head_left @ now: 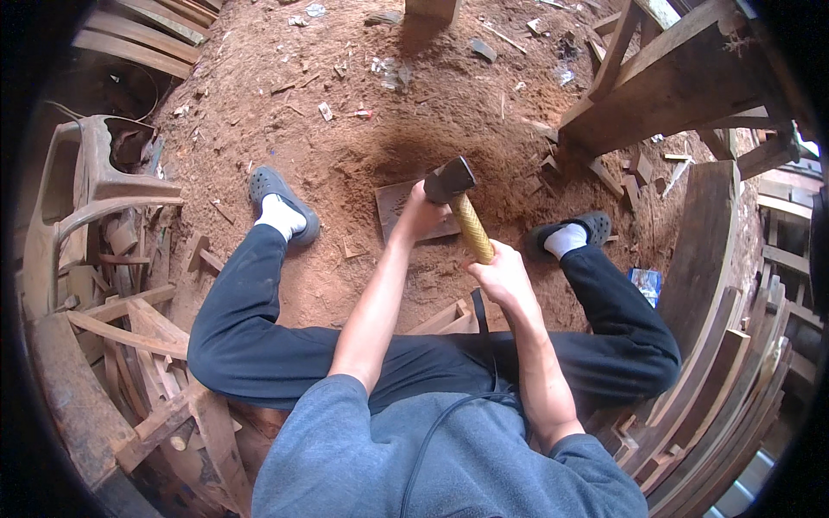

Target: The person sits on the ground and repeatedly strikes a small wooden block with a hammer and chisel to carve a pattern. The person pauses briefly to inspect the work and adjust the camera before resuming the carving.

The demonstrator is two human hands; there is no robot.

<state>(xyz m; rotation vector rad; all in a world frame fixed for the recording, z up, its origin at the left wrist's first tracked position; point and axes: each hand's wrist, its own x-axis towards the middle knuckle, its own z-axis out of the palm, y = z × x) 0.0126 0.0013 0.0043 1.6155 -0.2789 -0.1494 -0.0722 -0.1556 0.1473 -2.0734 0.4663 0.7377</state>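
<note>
My right hand (505, 274) is closed round the lower end of a hammer's yellow, textured handle. The hammer (471, 226) slants up and left, its blocky dark head in front of my left hand. My left hand (420, 216) looks closed, right beside and partly behind that head. Its fingers are mostly hidden, so I cannot tell whether it grips the head or something under it. Beneath both lies a flat board (393, 200) on the ground between my feet, largely covered by the hand and hammer.
Reddish dirt strewn with wood chips and litter (328, 112) surrounds the board. A worn plastic chair (112, 186) and scrap wood stand at my left. A heavy timber frame (656, 99) rises at the far right, with stacked planks (704, 233) nearer. A wooden post (432, 10) stands ahead.
</note>
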